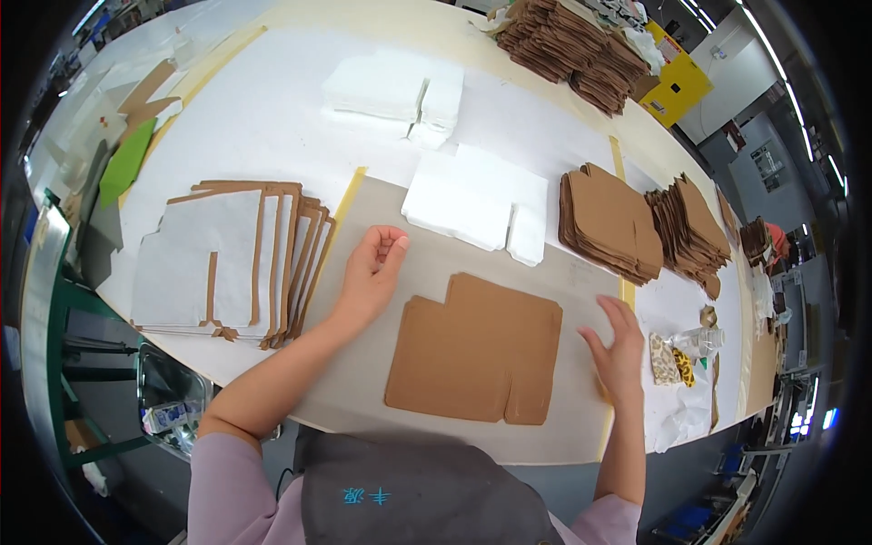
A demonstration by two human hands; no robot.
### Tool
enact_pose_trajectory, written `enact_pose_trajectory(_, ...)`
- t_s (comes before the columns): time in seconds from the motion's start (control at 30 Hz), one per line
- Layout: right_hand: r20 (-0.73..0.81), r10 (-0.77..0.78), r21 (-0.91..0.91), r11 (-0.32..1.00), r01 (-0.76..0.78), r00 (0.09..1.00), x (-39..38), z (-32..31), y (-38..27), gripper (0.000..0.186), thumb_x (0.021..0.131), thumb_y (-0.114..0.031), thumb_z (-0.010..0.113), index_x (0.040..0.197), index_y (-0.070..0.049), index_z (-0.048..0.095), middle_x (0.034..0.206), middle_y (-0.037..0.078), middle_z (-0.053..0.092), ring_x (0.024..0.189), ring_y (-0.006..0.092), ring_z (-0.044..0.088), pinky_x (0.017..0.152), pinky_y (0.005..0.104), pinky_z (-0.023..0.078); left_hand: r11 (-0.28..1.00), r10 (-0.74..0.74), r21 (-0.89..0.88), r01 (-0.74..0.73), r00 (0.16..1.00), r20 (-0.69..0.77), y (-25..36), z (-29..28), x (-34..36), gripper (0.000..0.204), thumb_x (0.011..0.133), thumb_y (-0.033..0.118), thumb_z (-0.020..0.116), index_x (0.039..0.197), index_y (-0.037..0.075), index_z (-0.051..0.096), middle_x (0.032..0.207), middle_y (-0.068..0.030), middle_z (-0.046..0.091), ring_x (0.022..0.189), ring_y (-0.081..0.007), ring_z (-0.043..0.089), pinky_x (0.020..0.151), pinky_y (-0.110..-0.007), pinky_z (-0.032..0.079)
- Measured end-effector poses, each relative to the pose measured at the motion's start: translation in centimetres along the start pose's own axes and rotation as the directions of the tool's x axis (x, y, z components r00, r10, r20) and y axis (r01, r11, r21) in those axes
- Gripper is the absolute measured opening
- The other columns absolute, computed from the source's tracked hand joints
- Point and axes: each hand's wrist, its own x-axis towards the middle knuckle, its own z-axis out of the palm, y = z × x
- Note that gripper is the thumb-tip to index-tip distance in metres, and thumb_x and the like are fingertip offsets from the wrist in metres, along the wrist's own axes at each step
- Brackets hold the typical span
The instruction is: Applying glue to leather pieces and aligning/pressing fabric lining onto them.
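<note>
Brown panel (463,354) lies flat on the grey mat (350,395), near-centre, clear of both hands. Right hand (618,350): open, fingers released. Left hand (372,266): fingers curled, can't tell if pinching anything. I'd lift by opposite edges, supporting the near-right flap (529,400).

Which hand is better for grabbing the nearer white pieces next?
Probably the left hand: it's close to the left end of the nearer white pieces. The right hand looks farther from them, to the right of the brown piece.
</note>
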Motion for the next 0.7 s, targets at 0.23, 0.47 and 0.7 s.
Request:
enact_pose_trajectory(0.23, -0.058, -0.574, 0.083, 0.813, 0.577, 0.817, 11.4, 15.8, -6.2, 0.025, 0.079, -0.01, 0.073, 0.103, -0.008, 0.067, 0.108, 0.007, 0.066, 0.093, 0.0242, 0.064, 0.076, 0.037, 0.054, 0.977, 0.064, 0.195, -0.087, 0.99, 0.123, 5.2, 0.4, -0.9, 0.023, 0.095, 0.014, 0.062, 0.116, 0.004, 0.057, 0.11, -0.0047, 0.062, 0.103, -0.013, 0.057, 0.091, -0.029, 0.046)
enact_pose_trajectory(0.47, 0.232, -0.033, 0.711, 0.687, -0.147, 0.972, 13.0, 16.8, -5.8, 0.012, 0.084, -0.01, 0.074, 0.09, -0.005, 0.065, 0.084, 0.0, 0.067, 0.071, 0.0093, 0.059, 0.062, 0.0252, 0.047, 0.706, 0.213, 0.537, -0.462, 0.861, 0.461, 8.8, -0.3, 4.6, 0.057, 0.085, 0.029, 0.075, 0.129, 0.004, 0.048, 0.127, -0.0152, 0.056, 0.119, -0.0324, 0.052, 0.099, -0.044, 0.044)
enact_pose_trajectory(0.7, 0.426, 0.235, 0.881, 0.113, -0.459, 0.874, 16.7, 16.9, -3.7, 0.017, 0.096, -0.02, 0.064, 0.104, -0.005, 0.062, 0.079, -0.002, 0.062, 0.069, 0.0045, 0.048, 0.063, 0.0207, 0.039, 0.673, 0.134, 0.535, -0.51, 0.796, 0.59, 6.3, 3.1, 13.4, 0.102, 0.072, 0.044, 0.084, 0.149, 0.004, 0.031, 0.148, -0.0227, 0.041, 0.143, -0.0415, 0.028, 0.115, -0.049, 0.031)
